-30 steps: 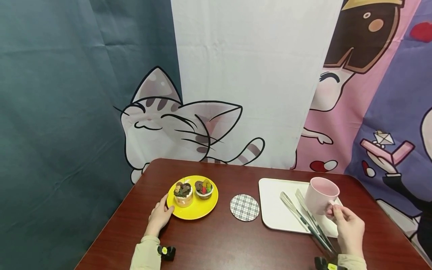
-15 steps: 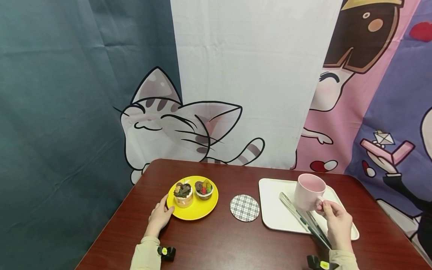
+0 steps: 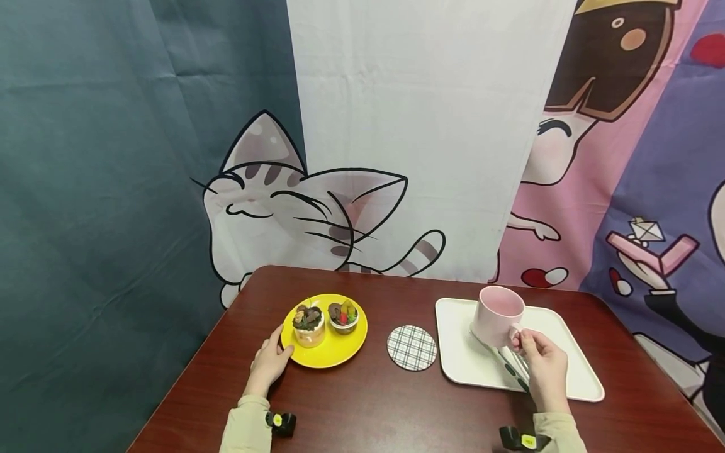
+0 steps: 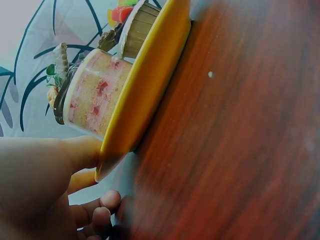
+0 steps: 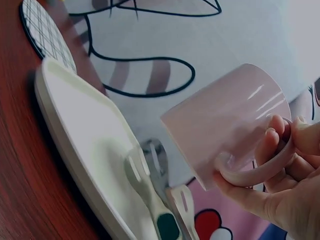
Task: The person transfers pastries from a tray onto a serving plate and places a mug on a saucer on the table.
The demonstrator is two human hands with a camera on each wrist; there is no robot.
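Observation:
My left hand [image 3: 269,365] pinches the near-left rim of a yellow plate [image 3: 340,355], thumb on top and fingers beneath. Two cake cups sit on it: a layered pink-and-cream cake [image 4: 97,92] and a smaller chocolate cupcake topped with fruit [image 3: 343,318]. By its handle, my right hand [image 3: 542,368] grips a pink mug [image 3: 494,319]. The mug hangs over a white tray [image 3: 573,371], tilted and clear of the tray's surface in the right wrist view. Slotted, long-handled utensils with dark green grips [image 5: 168,226] lie on the tray, partly hidden by mug and hand.
A round plaid coaster [image 3: 411,348] lies on the brown table [image 3: 391,409] between plate and tray. Behind the table hangs a cloth backdrop [image 3: 419,126] printed with cartoon figures.
My right hand has carried the mug leftward across the tray, uncovering the tray's right end. My left hand and the plate have stayed put.

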